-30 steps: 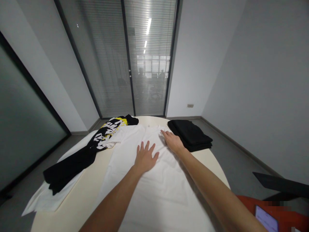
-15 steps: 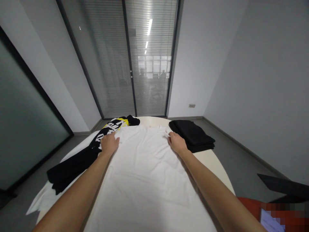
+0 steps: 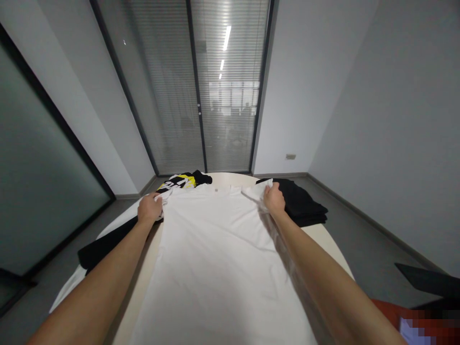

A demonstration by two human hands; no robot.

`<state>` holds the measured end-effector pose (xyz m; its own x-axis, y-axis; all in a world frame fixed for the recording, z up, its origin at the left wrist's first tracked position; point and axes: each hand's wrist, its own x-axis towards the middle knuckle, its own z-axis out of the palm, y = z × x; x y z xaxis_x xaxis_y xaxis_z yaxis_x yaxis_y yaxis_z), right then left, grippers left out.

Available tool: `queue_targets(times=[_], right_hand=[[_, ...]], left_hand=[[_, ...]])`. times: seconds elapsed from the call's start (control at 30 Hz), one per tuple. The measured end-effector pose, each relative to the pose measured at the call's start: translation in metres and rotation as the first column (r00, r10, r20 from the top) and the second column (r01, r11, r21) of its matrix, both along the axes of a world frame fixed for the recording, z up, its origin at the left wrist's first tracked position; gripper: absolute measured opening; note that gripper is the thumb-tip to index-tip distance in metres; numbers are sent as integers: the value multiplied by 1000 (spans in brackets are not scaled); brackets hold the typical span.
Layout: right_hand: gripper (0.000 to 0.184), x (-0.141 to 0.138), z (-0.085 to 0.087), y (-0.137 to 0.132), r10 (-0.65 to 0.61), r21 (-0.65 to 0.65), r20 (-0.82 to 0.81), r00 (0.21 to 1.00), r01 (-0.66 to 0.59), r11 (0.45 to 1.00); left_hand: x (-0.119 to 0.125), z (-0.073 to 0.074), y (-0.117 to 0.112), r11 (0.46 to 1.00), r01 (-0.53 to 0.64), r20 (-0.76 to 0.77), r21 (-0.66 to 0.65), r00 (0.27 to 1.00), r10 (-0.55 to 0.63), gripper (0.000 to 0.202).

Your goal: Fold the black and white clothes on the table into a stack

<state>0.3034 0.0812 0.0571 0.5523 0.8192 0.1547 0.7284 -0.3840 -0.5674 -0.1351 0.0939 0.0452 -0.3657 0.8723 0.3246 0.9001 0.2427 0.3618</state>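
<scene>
the white shirt (image 3: 215,254) stretches between both hands (image 3: 150,208) (image 3: 275,199)

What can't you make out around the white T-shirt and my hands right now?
In the head view:
White T-shirt: lower end cut off by the bottom edge.
Small collar mark: too small to identify.
Left hand: fingertips hidden by the hand itself.
Printed black garment: partly covered by left hand and T-shirt.
Folded black clothes: left part behind the right hand.
Lilac patch, lower right: pixelated.

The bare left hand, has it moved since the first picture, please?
Yes, leftward: the left hand went from right of the dark upright post to left of it.
</scene>
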Motion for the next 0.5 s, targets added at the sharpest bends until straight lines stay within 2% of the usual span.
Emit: queue_targets(times=[0.1,0.13,0.2,0.27,0.37,0.43,0.5], right_hand=[[32,6,9,12,-65,19,-60,996,66,998],[33,8,12,15,-83,21,-65,994,84,996],[33,11,16,21,-122,24,-82,989,124,992],[34,14,19,23,-164,28,-96,982,168,985],[38,16,19,24,-219,39,-110,969,224,974],[42,18,18,22,-220,52,-111,969,226,973],[45,21,16,19,-168,77,-75,983,174,982]], left_hand=[[12,-4,-9,996,32,-43,87,999,-28,43],[20,-6,-13,985,84,-91,149,993,-71,45],[39,-9,-23,938,267,-191,221,955,-226,44],[63,-13,-35,888,423,-231,181,896,-380,45],[98,-22,-52,839,543,-213,32,824,-525,48],[118,-30,-60,801,596,-213,-60,776,-594,51],[134,-39,-65,774,616,-192,-148,749,-633,55]])
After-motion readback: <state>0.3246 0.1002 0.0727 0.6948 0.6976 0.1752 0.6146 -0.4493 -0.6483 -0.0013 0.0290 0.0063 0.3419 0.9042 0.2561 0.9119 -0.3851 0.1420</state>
